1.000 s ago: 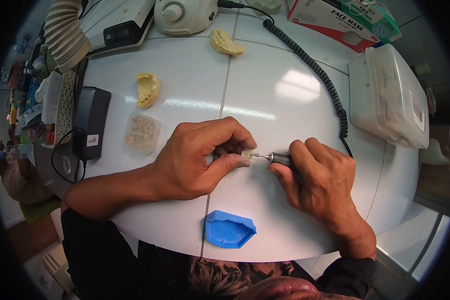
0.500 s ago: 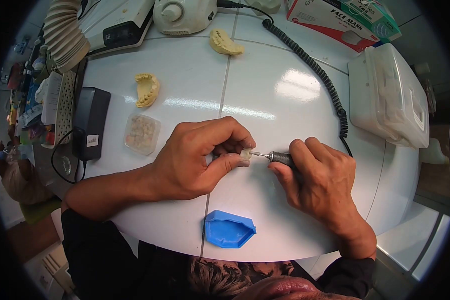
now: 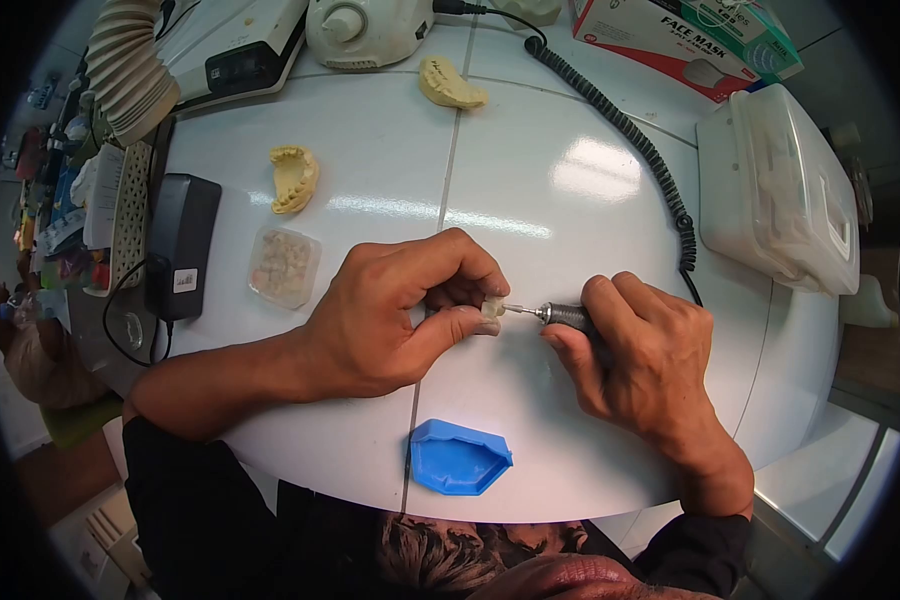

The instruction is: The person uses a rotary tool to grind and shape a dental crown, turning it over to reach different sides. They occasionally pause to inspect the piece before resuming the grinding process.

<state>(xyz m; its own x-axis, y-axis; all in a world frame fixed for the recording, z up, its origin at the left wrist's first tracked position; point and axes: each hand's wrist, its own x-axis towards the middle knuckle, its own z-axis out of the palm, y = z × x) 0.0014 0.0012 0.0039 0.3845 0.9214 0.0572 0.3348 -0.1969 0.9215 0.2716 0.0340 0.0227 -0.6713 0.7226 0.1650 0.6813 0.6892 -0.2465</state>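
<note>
Watching via head cam, I saw the L hand [image 3: 375, 320] w/ thumb & forefinger fingers pinching the small pale piece [image 3: 492, 308] near frame ctr. The R hand [image 3: 650, 365] had its fingers curled round the handpiece [image 3: 568, 317], at 3 o'clock from the piece, its thin bit [image 3: 523, 309] reaching in at 9.

Main risk, IMO: the bit catching an edge & flinging the piece, since only fingertips held it. A slip toward 9 could've nicked the L thumb or forefinger, both v. close. Whether the bit was spinning, I couldn't tell. Less likely: the coiled cord [image 3: 684, 230] at approx. 1-2 o'clock tugging the handpiece off line. A dropped piece might've hit the tabletop [image 3: 530, 400] or the blue tray [image 3: 428, 462] at 6-7.

Vs. the frame 1 s prior: R hand & handpiece had shifted a touch toward 3, the piece only slightly; the tray looked unmoved.
</note>
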